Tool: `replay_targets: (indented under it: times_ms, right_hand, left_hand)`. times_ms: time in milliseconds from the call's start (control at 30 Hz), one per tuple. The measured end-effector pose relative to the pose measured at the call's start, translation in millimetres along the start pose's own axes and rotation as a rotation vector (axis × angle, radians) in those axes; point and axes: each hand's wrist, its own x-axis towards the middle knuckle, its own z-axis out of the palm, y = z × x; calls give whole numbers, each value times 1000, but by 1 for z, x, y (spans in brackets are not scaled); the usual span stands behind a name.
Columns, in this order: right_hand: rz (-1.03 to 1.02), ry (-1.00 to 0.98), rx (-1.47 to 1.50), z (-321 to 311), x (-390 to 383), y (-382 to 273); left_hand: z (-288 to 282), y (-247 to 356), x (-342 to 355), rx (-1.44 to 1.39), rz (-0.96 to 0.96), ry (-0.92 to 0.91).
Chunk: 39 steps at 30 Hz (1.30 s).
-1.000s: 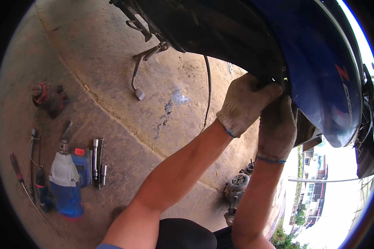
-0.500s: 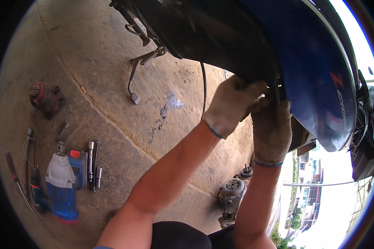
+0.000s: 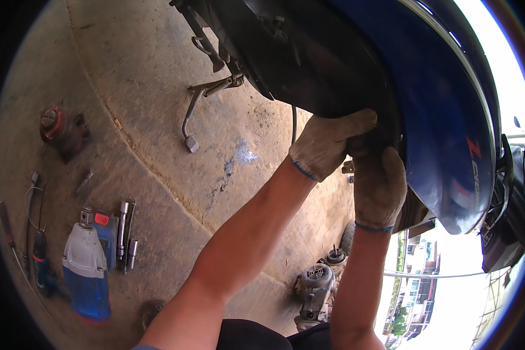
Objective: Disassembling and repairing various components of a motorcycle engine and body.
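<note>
The black lower panel (image 3: pixel 326 64) of a motor scooter hangs in front of me, joined along its right side to a glossy blue body panel (image 3: pixel 437 111). My left hand (image 3: pixel 329 143), in a dirty knit glove, is closed on the black panel's lower edge. Its thumb lies across the panel's face, and its fingers curl out of sight beneath. Close beside it, my gloved right hand (image 3: pixel 380 189) also grips that edge, near the blue panel, thumb pointing up. What its fingers touch behind the panel is hidden.
On the concrete floor at left lie a blue-and-grey impact wrench (image 3: pixel 87 268), sockets and extension bars (image 3: pixel 123 233), screwdrivers (image 3: pixel 7 227) and a red-black tool (image 3: pixel 58 128). A side stand (image 3: pixel 191 125) juts out under the scooter. A grey motor (image 3: pixel 316 286) stands near my right forearm.
The view has shifted a little. My left thumb now stretches flat over the black panel, and the two hands' thumbs have moved farther apart. Both hands stay at the panel's lower edge.
</note>
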Motion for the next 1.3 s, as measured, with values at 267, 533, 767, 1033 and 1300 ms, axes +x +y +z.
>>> replay_targets:
  times_ms: [267, 533, 767, 1033, 1300]
  right_hand:
    - [8, -155, 833, 11, 14, 9]
    - [1, -236, 849, 8, 19, 6]
    - [48, -201, 907, 7, 14, 14]
    - [43, -307, 846, 10, 12, 16]
    - [26, -246, 898, 7, 13, 15]
  left_hand:
    - [-5, -6, 5, -240, 9, -77]
    - [-6, -11, 8, -286, -18, -69]
    - [-13, 1, 3, -106, -46, -86]
    - [-16, 8, 3, 44, 17, -73]
    - [-20, 8, 5, 88, 134, -161]
